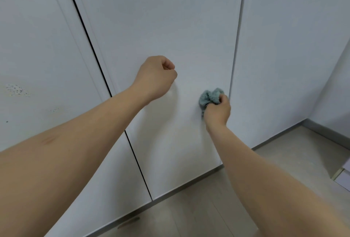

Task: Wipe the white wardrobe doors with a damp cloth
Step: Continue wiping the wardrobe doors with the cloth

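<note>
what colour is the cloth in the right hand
Grey-blue, a fluffy bunched cloth gripped by the right hand; seen in the head view.

We find no legible text, label, brand, number or sign on any surface in view.
</note>
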Demonstrator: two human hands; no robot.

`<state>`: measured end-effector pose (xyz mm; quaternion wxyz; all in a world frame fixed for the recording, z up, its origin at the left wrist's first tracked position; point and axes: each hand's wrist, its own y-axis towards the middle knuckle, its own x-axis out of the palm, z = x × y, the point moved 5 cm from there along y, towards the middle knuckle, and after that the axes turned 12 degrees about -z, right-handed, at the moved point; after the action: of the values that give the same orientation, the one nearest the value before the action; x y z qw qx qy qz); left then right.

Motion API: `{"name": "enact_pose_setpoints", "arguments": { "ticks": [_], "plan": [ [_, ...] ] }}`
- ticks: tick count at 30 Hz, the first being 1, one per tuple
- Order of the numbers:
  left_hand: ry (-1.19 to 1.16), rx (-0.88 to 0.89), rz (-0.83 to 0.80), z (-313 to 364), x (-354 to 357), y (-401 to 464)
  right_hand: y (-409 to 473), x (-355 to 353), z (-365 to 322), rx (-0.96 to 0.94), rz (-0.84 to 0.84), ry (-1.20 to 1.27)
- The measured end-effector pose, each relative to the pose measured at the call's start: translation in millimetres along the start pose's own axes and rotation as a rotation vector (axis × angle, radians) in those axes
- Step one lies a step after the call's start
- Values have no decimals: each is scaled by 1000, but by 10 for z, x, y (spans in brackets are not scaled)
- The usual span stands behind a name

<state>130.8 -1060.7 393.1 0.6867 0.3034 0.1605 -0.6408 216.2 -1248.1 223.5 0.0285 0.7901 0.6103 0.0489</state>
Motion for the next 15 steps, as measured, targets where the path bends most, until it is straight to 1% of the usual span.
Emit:
{"name": "enact_pose_setpoints", "arguments": {
  "ticks": [2,4,6,8,10,12,14,15],
  "plan": [
    [-9,11,12,-19,-47,-10,-247,224,-76,-67,-59,-198],
    [-19,14,31,-36,-91,-22,-541,465,-191,-200,-133,-307],
    [-14,18,47,-45,-106,-29,-853,735,-351,-363,-216,-358],
    [10,22,60,-48,-101,-36,-1193,1065,-514,-570,-358,-386],
    [70,29,76,-36,-85,-36,-1421,1286,-665,-747,-420,-422],
    [128,36,109,-2,-78,-37,-1350,1293,-820,-767,-413,-399],
    [131,51,159,51,-64,-37,-1100,1127,-886,-672,-356,-348],
    [127,76,203,94,-68,-45,-951,1003,-921,-648,-291,-344]
  ]
}}
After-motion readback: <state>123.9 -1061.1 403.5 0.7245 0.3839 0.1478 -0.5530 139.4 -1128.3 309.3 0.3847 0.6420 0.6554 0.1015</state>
